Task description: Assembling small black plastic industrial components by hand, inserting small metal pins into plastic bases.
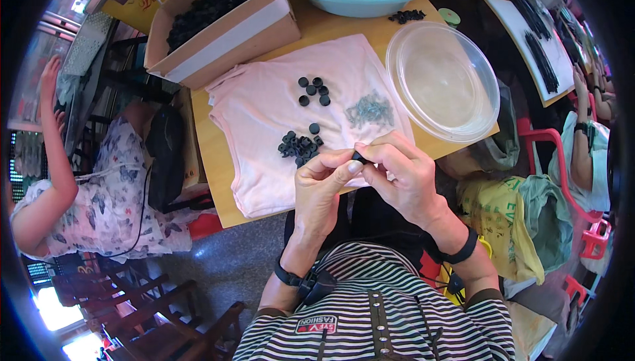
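L hand (323, 179) & R hand (405, 170): thumb & fingertips of both clamped on one small black rounded part (359, 157), held above near side of pale-pink fabric cloth (264, 109) on yellowish wooden bench (213, 169). On cloth, beyond hands: round black caps (310, 90), heap of irregular black pcs (301, 147), small transparent pcs (370, 110).

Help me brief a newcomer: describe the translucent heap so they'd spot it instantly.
On the wooden table lies a pale pink cloth. At the cloth's right side, next to the round clear plastic object, sits a loose heap of small translucent pieces. Unlike the black pieces nearby, it looks pale and see-through.
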Demonstrator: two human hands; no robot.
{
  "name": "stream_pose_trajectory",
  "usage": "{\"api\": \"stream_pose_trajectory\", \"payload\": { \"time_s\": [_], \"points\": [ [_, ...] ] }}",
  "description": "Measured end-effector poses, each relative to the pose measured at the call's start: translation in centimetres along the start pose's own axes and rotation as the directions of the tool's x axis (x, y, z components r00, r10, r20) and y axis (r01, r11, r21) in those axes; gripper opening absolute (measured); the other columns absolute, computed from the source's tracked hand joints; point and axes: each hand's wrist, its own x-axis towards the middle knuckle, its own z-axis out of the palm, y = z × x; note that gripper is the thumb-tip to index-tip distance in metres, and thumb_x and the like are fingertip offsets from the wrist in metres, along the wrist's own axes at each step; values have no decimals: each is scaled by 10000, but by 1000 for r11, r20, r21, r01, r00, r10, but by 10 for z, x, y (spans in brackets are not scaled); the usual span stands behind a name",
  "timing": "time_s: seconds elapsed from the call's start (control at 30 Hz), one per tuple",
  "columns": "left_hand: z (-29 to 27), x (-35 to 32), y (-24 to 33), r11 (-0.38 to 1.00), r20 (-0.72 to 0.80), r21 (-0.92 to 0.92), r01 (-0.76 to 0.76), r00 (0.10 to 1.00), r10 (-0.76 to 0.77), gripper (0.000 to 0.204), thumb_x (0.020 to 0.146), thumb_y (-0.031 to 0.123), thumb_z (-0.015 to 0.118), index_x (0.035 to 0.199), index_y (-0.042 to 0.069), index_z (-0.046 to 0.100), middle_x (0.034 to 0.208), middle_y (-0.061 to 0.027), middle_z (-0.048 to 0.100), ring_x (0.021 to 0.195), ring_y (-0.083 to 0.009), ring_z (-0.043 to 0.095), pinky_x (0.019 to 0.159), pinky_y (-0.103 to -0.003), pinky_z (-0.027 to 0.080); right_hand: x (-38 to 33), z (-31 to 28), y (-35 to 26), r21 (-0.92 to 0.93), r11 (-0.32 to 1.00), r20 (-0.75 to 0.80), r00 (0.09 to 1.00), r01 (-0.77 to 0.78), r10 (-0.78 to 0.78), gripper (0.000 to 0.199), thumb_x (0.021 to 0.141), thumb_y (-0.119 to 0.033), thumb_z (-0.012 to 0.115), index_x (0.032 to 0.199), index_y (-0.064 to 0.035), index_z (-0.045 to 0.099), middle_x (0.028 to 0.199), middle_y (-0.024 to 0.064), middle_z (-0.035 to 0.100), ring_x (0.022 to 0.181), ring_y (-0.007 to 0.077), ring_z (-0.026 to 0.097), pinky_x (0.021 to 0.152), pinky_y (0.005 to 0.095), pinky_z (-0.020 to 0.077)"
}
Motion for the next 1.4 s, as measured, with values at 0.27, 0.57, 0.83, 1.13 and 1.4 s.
{"api": "stream_pose_trajectory", "payload": {
  "time_s": [0.27,0.57,0.83,1.13,1.4],
  "points": [
    [-10,20,27,897,-2,425,-121,991,134,186,916,88,618,1066,-8,671,977,-61,681,889,-84,600,803,-223,468,63,-21,18,-74,964,314,911,-257,267,157,792,-82,667,874,42,620,729,176,588,638,270,583,590,340,454],
    [-71,22,59,602,-122,787,-135,922,367,170,888,106,653,1016,1,693,973,-31,668,874,-83,598,764,-224,462,184,-25,98,-525,849,-154,988,-61,-24,258,852,-216,653,998,-3,661,757,82,612,657,130,527,641,286,449],
    [-55,13,59,150,153,961,-233,897,415,158,765,67,732,921,58,705,956,-61,646,835,-176,600,691,-285,465,178,-11,76,-469,872,-132,988,-138,85,506,822,-352,660,1190,-14,579,1137,200,601,1036,331,589,891,403,451],
    [-51,-13,54,297,93,941,-163,967,235,162,739,25,720,887,-1,659,860,-92,613,727,-203,613,671,-293,492,30,31,7,-70,990,389,910,-125,143,121,777,-102,676,860,-37,616,797,120,607,730,309,618,643,377,489],
    [-53,-12,39,267,143,938,-223,947,288,181,749,4,690,925,-5,647,868,-111,627,778,-246,614,701,-322,502,-4,59,5,-150,963,334,905,-225,263,188,737,-101,708,875,-40,596,846,87,589,814,286,614,676,372,505]
  ]
}}
